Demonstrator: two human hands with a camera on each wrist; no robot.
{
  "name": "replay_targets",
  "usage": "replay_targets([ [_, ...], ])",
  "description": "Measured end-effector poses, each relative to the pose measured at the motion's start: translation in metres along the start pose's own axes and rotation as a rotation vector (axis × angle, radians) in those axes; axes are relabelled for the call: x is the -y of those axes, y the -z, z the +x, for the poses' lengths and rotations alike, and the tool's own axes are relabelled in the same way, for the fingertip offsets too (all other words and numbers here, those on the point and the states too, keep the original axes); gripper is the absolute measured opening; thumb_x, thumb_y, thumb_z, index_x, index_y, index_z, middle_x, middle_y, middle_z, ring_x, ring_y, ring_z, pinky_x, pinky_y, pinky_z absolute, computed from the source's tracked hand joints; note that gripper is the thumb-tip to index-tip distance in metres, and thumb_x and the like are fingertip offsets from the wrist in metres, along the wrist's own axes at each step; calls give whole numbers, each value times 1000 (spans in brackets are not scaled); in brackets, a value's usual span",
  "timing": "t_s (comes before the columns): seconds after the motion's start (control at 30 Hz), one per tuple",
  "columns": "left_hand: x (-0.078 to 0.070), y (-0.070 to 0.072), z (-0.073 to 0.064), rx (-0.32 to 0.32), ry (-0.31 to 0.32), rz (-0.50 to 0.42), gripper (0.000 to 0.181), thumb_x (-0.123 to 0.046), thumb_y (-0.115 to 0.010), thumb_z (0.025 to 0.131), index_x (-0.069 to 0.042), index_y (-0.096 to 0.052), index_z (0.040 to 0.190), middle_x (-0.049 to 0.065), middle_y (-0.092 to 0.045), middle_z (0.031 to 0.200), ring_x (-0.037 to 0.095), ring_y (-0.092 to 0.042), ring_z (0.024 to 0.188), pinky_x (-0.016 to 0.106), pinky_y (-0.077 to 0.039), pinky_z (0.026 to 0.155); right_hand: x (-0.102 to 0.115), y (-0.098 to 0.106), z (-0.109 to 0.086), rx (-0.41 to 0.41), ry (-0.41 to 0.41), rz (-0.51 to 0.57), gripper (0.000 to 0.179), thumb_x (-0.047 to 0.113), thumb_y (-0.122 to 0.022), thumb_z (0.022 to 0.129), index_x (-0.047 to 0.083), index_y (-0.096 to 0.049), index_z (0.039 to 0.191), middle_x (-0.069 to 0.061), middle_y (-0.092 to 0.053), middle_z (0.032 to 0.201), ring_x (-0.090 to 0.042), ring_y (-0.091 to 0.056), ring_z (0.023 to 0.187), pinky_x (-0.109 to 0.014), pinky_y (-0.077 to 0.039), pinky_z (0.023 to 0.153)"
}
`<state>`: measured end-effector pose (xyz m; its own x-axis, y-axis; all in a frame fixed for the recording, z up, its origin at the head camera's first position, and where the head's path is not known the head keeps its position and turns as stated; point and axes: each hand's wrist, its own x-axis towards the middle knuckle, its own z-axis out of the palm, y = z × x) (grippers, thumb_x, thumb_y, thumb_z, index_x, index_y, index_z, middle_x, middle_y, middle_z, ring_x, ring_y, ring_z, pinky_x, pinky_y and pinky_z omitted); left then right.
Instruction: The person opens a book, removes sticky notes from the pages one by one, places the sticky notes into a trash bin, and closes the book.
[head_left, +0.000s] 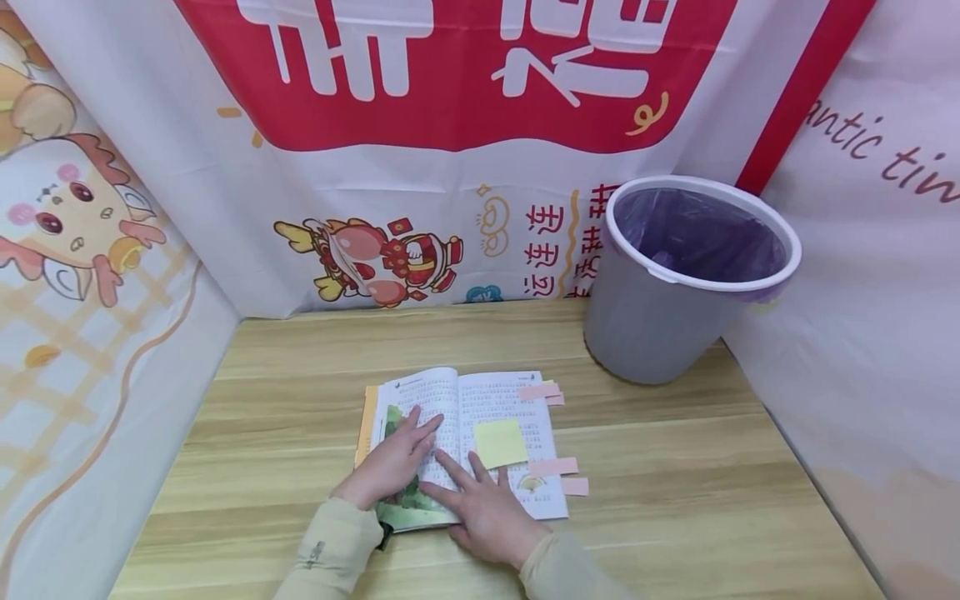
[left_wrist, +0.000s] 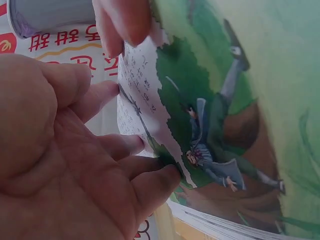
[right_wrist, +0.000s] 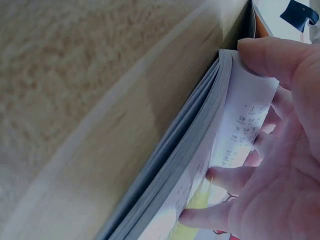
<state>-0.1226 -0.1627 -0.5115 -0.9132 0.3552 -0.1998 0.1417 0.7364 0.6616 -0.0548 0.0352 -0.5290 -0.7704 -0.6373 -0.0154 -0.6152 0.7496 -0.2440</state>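
An open book [head_left: 491,400] lies on the wooden table, printed text on both pages and a green illustration [left_wrist: 210,125] on the left one. My left hand [head_left: 393,462] rests on the left page, fingers extended and touching the paper. Across the lower part near the middle fold, my right hand [head_left: 491,512] presses with spread fingers. A yellow sticky note [head_left: 501,443] sits on the right page, just beyond the right fingertips. Pink tabs [head_left: 553,466] stick out from the right edge. In the right wrist view, the right thumb and fingers [right_wrist: 232,177] touch the page surface.
A grey bin [head_left: 652,325] with a purple liner stands at the table's back right. Printed cloth [head_left: 450,192] hangs behind the table [head_left: 675,467] and along both sides. A small black strap [head_left: 385,536] shows beside the left cuff.
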Motion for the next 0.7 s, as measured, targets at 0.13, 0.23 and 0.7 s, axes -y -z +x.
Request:
replay_targets([
  [0.13, -2, -2, 2, -2, 5, 11, 46, -33, -44, 106, -19, -44, 150, 24, -16, 161, 48, -19, 143, 67, -25, 110, 0, 8, -8, -9, 16, -7, 70, 34, -70, 90, 40, -38, 152, 0, -20, 164, -46, -42, 133, -70, -45, 91],
  [0.23, -4, -3, 2, -10, 6, 21, 51, -35, -50, 104, -18, -43, 151, 23, -14, 161, 47, -17, 144, 65, -25, 111, -1, 19, -18, -9, 31, 4, 69, 32, -71, 89, 36, -41, 151, 0, -27, 162, -43, -45, 132, -62, -49, 93],
  [0.7, -26, -35, -4, -120, -22, 346, 75, -54, -68, 88, -20, -45, 150, 31, -8, 159, 60, -8, 140, 72, -16, 109, -35, 51, -38, -238, -23, -80, 55, 20, -82, 79, 18, -64, 131, -8, -59, 130, -27, -60, 109, -42, -56, 86],
])
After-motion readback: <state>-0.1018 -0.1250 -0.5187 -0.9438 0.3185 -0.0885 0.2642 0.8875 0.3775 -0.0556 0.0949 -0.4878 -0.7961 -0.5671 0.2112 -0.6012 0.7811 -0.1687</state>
